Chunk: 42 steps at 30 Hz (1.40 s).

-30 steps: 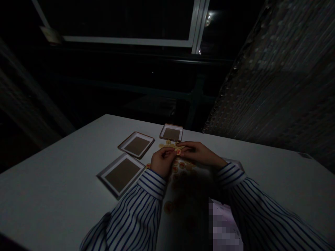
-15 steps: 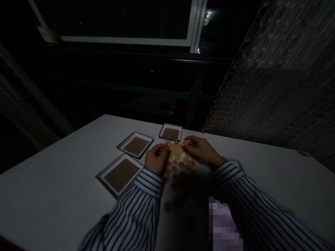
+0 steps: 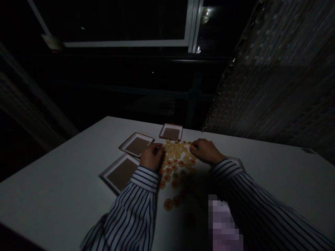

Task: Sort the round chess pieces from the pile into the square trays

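Many round, pale wooden Chinese chess pieces (image 3: 175, 162) lie spread over the white table between my hands. Some show red or dark characters; others are blank side up. My right hand (image 3: 207, 150) is at the right edge of the spread, thumb and fingertips closed on a red-marked Chinese chess piece (image 3: 192, 147). At the left edge, my left hand (image 3: 151, 157) has its fingers curled together beside the pieces; whatever is between its fingertips is hidden. Nearer pieces, such as one with a red mark (image 3: 168, 204), sit partly in my shadow.
Left of the pieces are two shallow open boxes, a brown-rimmed one (image 3: 123, 145) and a larger one (image 3: 104, 173) nearer me. A small open box (image 3: 171, 139) stands behind. Another pale box edge (image 3: 238, 162) shows behind my right sleeve. A bead curtain (image 3: 264, 94) hangs at the right.
My hands have moved apart, the left one leftward and the right one rightward and slightly down. More pieces show between them. The red-marked piece has moved right with my right hand.
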### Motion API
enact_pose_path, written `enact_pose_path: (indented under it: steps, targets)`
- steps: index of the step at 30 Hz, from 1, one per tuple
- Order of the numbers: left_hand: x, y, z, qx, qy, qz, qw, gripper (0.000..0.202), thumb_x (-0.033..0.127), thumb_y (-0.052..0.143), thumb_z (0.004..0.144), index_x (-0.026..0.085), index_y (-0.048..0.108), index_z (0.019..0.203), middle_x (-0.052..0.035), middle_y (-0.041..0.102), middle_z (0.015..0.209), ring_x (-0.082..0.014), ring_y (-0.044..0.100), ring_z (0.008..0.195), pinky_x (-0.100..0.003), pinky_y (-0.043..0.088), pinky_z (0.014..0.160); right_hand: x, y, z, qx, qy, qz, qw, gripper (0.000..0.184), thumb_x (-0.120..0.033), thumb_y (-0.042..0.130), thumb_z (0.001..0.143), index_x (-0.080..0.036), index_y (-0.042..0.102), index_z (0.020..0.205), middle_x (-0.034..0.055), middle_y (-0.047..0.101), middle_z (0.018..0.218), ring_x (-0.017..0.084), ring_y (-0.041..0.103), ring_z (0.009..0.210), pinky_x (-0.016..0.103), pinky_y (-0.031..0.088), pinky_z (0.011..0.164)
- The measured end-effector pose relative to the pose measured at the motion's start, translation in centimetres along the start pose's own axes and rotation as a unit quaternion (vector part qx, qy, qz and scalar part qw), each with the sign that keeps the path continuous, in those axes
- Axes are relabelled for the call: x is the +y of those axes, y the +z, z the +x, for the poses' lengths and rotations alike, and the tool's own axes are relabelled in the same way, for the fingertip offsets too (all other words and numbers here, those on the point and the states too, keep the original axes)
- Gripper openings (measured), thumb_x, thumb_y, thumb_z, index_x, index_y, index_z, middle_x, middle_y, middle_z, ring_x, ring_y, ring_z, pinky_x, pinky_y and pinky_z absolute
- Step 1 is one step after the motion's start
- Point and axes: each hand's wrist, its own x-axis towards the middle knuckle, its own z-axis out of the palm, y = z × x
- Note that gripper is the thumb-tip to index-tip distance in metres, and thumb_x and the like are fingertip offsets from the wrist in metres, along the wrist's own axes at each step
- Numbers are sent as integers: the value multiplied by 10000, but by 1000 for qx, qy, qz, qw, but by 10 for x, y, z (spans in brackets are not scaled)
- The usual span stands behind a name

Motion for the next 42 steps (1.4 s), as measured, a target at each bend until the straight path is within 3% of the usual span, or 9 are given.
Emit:
enact_pose_path:
  steps: [8, 17, 22, 25, 27, 29, 33, 37, 42]
  targets:
    - [15, 14, 8, -104, 133, 125, 978, 237, 280, 500, 778, 208, 662, 936, -66, 659, 996, -210, 585, 921, -324, 425, 857, -1, -3, -3, -3, 13, 8, 1000, 380, -426, 413, 807, -190, 645, 994, 121, 618, 999, 251, 535, 927, 344, 363, 738]
    - [35, 22, 22, -170, 156, 281, 931, 218, 314, 487, 799, 250, 679, 881, -44, 679, 923, -223, 581, 893, -332, 417, 784, -7, -3, -3, 58, -1, 26, 998, 338, -387, 391, 817, -197, 637, 949, 93, 620, 964, 232, 519, 921, 342, 335, 753]
    - [34, 24, 23, -180, 154, 278, 931, 226, 303, 484, 803, 253, 682, 900, -51, 683, 928, -224, 577, 911, -340, 410, 801, -8, -4, -3, 71, -10, 33, 997, 318, -378, 402, 814, -203, 640, 933, 90, 624, 933, 225, 524, 884, 333, 329, 728]
    - [31, 20, 27, -192, 113, 179, 958, 231, 298, 506, 792, 223, 682, 922, -62, 679, 967, -207, 585, 919, -323, 406, 839, -9, -6, -3, 78, -15, 40, 996, 305, -360, 405, 818, -202, 641, 930, 89, 624, 922, 214, 525, 871, 320, 325, 723]
    - [28, 12, 29, -193, 53, 35, 979, 245, 312, 529, 780, 183, 677, 926, -67, 685, 943, -187, 601, 883, -295, 427, 817, -10, -8, -3, 86, -16, 46, 995, 303, -351, 402, 824, -197, 640, 928, 87, 625, 919, 206, 525, 868, 312, 322, 728]
    - [24, 2, 29, -173, -26, -115, 978, 282, 339, 584, 742, 139, 670, 921, -83, 688, 917, -188, 612, 845, -288, 452, 774, -11, -9, -3, 97, -18, 55, 994, 304, -348, 401, 827, -193, 635, 941, 81, 628, 922, 202, 525, 873, 308, 321, 734]
    - [12, -15, 22, -123, -153, -325, 925, 342, 368, 669, 671, 134, 664, 920, -66, 690, 846, -152, 617, 752, -265, 479, 710, -10, -9, -3, 111, -23, 66, 991, 302, -345, 409, 820, -195, 631, 959, 69, 632, 930, 202, 527, 884, 306, 323, 735]
    - [3, -21, 17, -96, -218, -467, 852, 304, 283, 730, 613, 116, 664, 857, -49, 677, 771, -114, 607, 676, -215, 491, 623, -11, -7, -1, 109, -23, 60, 992, 308, -342, 411, 818, -194, 629, 978, 69, 633, 930, 202, 529, 876, 309, 327, 739]
    - [0, -24, 16, -79, -244, -498, 829, 156, 173, 689, 672, 116, 660, 814, -34, 665, 724, -83, 606, 648, -139, 466, 532, -14, -10, 0, 114, -37, 63, 991, 320, -340, 403, 824, -188, 620, 1004, 68, 635, 935, 196, 533, 892, 303, 336, 763]
